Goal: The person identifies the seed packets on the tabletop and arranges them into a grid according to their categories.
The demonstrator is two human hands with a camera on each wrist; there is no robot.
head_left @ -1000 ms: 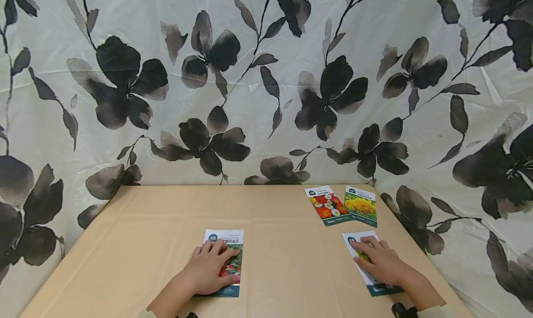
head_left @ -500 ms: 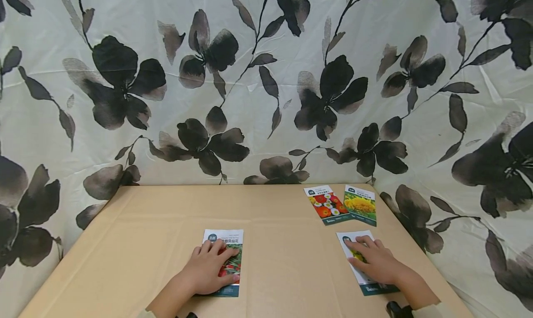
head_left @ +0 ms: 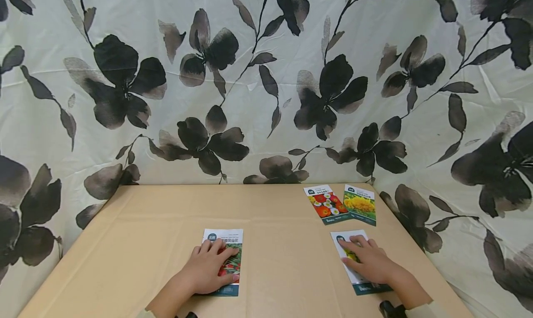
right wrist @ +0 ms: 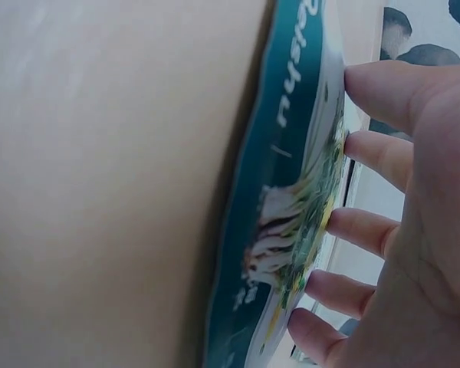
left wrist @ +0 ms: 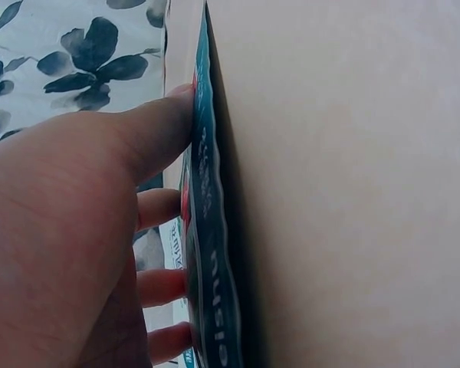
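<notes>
Right packet (head_left: 354,277): since the earlier frame it is sliding leftward over the table (head_left: 283,253), under the right hand (head_left: 372,262); it is lying slightly tilted, coming nearer to the left packet (head_left: 234,265) but staying well apart.
Right hand: it is spreading wide, with fingertips pressing the printed face; probably this pressure is dragging the packet without any pinching.
Left hand (head_left: 210,269): it is resting wide, thumb and fingertips touching the left packet, which is lying almost straight; perhaps the hand is keeping it steady.
Red-print packet (head_left: 328,206) and yellow-print packet (head_left: 360,206): they are overlapping near the table's far right corner, maybe leaving room for the hands.
Packet material: teal lower edges are bowing and throwing dark shadow in the wrist views, so thin, flexible sheets are seeming likely.
Tabletop and backdrop: pale tan surface is showing faint creases; white cloth (head_left: 266,31) is hanging behind, carrying dark flowers.
</notes>
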